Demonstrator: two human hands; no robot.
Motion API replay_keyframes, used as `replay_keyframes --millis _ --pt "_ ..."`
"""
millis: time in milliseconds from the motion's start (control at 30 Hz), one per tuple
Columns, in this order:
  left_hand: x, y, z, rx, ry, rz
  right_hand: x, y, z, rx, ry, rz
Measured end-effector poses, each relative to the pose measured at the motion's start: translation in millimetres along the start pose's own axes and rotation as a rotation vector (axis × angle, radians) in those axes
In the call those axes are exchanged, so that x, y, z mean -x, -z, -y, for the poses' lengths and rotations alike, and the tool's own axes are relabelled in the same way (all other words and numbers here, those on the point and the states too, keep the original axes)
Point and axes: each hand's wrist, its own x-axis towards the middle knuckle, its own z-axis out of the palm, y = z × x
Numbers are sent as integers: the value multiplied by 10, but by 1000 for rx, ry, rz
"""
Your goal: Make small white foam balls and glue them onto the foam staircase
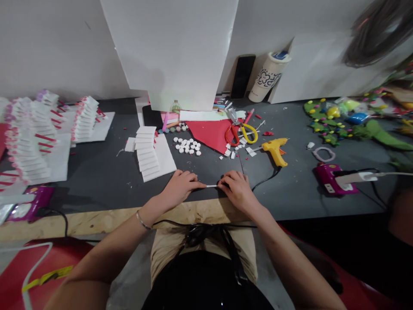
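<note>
A thin white strip (pixel 212 186) lies level between my two hands near the table's front edge. My left hand (pixel 182 185) pinches its left end, and my right hand (pixel 235 186) grips the right end, both with fingers pressed together. Beyond my left hand is a white board with a row of overlapping white pieces (pixel 148 153). Small white discs (pixel 187 146) are scattered past the strip, beside a red sheet (pixel 208 132). Scissors with red and yellow handles (pixel 240 132) rest on that sheet's right side. The yellow glue gun (pixel 275 150) lies beyond my right hand.
Stepped white models (pixel 29 142) stand at the left. Purple power sockets (pixel 334 178) sit on the right, with cables. At the back are a phone (pixel 243 76), a patterned cup (pixel 267 79) and a leaning white board (pixel 174 47). Green decorations (pixel 325 122) lie far right; a person's arm (pixel 402 217) is at the right edge.
</note>
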Motion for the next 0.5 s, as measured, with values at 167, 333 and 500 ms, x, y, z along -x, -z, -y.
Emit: replay_keyframes --millis 167,333,500 --pt "-15 46 -22 -1 -11 22 -44 32 4 33 -12 -1" --pt "-73 126 -50 -53 -64 87 -95 80 -2 11 -45 31" --pt "-147 195 -60 -127 -121 161 -146 46 -71 -29 -81 42"
